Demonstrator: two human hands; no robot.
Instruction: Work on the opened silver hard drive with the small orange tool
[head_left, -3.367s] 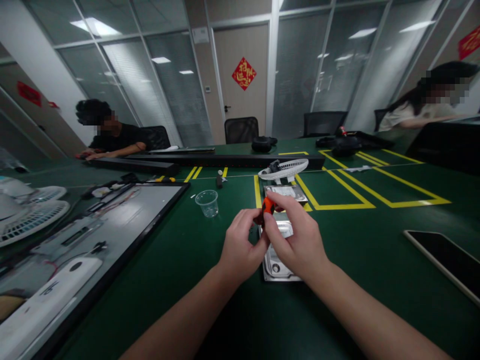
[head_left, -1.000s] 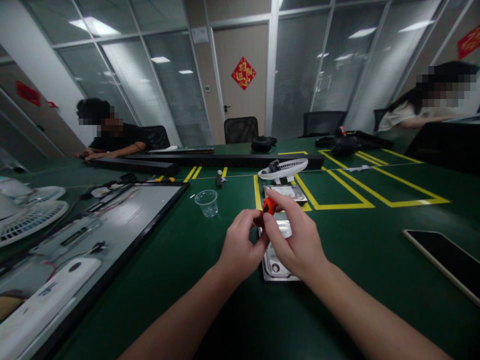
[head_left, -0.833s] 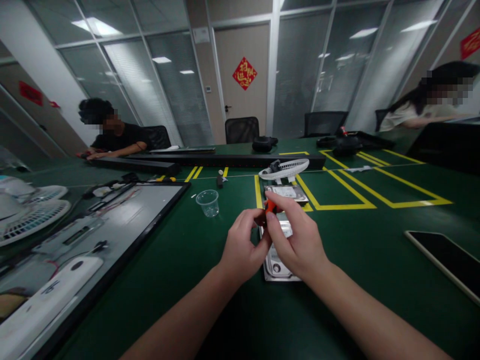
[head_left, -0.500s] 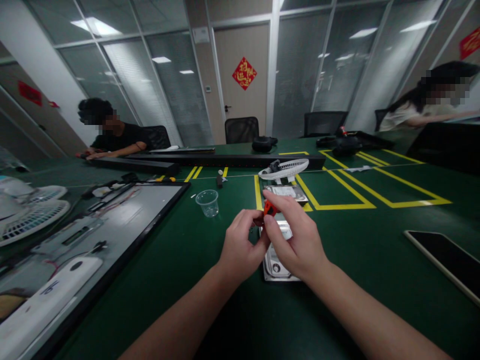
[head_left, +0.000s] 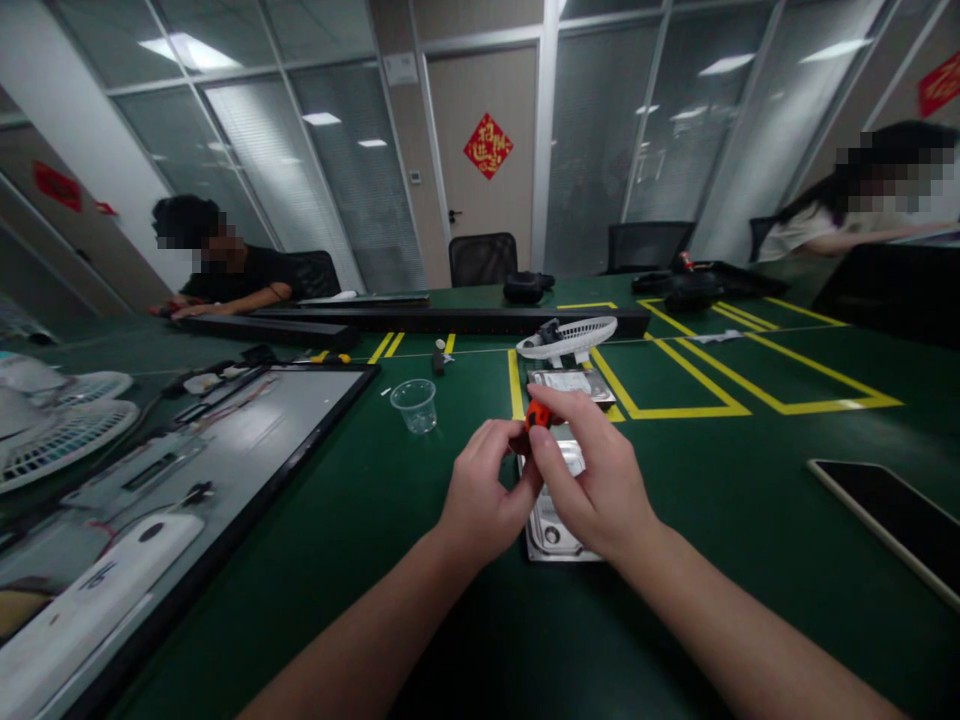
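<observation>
Over a silver hard drive (head_left: pixel 551 538) lying on the green table, my two hands meet. My right hand (head_left: pixel 600 475) pinches the short red-and-black handle of what looks like a screwdriver (head_left: pixel 537 413) between thumb and fingers. My left hand (head_left: pixel 481 490) is closed with its fingertips at the lower end of the same tool. Fingers hide the tool's shaft and tip, and the hands cover part of the drive. Just beyond lies a second hard drive (head_left: pixel 596 388). A clear plastic cup (head_left: pixel 416 408) stands to the left of my hands.
On the left lies a large panel (head_left: pixel 300 420) with a white unit (head_left: pixel 112 575) on it. White fan parts (head_left: pixel 67 440) sit at the far left. A phone (head_left: pixel 892 520) lies at right. Behind the drives is a white fan grille (head_left: pixel 581 338). Two people sit across the table.
The red handle has turned slightly between my right fingers and shows more of its red side. Both hands stay in nearly the same place.
</observation>
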